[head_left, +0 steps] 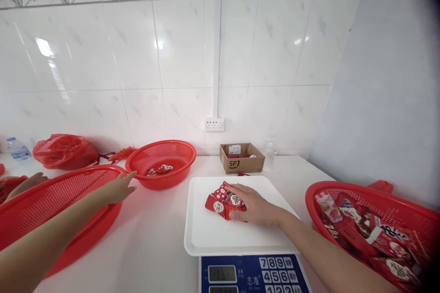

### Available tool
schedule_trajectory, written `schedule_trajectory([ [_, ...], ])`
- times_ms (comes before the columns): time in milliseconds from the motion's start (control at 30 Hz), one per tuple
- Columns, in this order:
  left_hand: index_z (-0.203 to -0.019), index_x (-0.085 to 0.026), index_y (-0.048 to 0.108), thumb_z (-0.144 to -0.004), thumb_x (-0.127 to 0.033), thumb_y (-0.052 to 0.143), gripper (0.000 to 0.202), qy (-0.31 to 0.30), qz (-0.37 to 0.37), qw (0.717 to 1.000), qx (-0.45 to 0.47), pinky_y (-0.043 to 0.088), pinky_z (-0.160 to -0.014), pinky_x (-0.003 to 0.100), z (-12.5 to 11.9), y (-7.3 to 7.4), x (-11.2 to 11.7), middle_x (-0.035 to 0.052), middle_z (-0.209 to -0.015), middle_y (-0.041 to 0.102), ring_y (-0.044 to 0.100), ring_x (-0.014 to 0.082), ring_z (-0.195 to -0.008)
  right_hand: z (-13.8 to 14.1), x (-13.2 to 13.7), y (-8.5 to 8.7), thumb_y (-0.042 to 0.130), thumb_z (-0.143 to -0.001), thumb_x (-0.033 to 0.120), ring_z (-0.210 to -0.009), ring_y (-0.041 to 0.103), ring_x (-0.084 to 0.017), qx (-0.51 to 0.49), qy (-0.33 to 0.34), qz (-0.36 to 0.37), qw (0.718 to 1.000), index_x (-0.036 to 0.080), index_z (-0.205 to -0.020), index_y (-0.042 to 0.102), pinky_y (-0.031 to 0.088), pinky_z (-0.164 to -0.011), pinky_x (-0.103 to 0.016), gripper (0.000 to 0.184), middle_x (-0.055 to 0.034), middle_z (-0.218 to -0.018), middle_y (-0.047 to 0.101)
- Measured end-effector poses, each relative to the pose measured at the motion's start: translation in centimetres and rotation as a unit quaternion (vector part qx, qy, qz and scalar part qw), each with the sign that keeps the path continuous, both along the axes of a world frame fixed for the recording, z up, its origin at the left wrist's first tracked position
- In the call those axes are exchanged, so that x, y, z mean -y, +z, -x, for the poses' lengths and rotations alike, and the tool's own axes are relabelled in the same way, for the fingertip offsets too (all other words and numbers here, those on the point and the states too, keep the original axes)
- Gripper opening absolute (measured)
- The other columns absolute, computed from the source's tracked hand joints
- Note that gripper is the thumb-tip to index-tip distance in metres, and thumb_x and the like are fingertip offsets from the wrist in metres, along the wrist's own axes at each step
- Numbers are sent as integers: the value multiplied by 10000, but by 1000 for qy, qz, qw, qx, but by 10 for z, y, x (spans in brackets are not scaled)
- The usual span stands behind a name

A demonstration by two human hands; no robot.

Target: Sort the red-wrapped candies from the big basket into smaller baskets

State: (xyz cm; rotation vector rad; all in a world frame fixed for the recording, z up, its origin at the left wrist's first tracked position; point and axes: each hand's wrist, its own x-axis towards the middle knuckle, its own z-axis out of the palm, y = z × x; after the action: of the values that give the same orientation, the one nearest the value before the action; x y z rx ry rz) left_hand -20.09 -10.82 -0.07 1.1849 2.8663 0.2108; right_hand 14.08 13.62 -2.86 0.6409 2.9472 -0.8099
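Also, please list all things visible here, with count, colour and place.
Left basket: 1, red, left front
Middle basket: 1, red, back
Right basket: 1, red, right
Scale: 1, white tray, blue panel, front
Packets: several, mostly red, tray, middle and right baskets
Cardboard box: 1, brown, behind scale
Container: 1, clear, right of box
Bottle: 1, clear, far left
Bag: 1, red, behind left basket
Wall: 1, white tiled, behind
Socket: 1, white, on wall
Table: 1, white, beneath
Other person's hand: 1, far left
Person's left hand: 1, between left and middle baskets
Person's right hand: 1, on tray packets
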Motion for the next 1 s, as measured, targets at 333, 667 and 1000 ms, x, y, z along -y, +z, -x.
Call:
schedule_trajectory([
  [333,-1434,-284,179,-674,-162,470,823,-142,58,979,131,506,-725,273,-51,14,-14,41,-1208,591,624,225,-959,2,2,1,535,-680,689,-1362,157,-304,-2,-9,-21,1000,252,-1438,224,170,-1099,-434,929,-38,-1510,182],
  [667,-1363,-229,356,-735,-327,577,673,-122,94,987,-34,430,-874,451,-30,-1,-32,141,-1444,333,498,359,-1157,3,1,-5,507,-700,695,-1360,165,-296,-9,-11,-24,1000,258,-1434,237,167,-1103,-432,896,-23,-1509,189],
  [1000,-1266,-162,481,-759,-347,566,547,-49,160,983,-82,439,-816,425,13,10,21,191,-1283,510,568,363,-1048,3,1,-5,501,-700,701,-1363,162,-287,-11,-7,-28,1000,248,-1434,241,166,-1104,-426,900,-27,-1510,185],
])
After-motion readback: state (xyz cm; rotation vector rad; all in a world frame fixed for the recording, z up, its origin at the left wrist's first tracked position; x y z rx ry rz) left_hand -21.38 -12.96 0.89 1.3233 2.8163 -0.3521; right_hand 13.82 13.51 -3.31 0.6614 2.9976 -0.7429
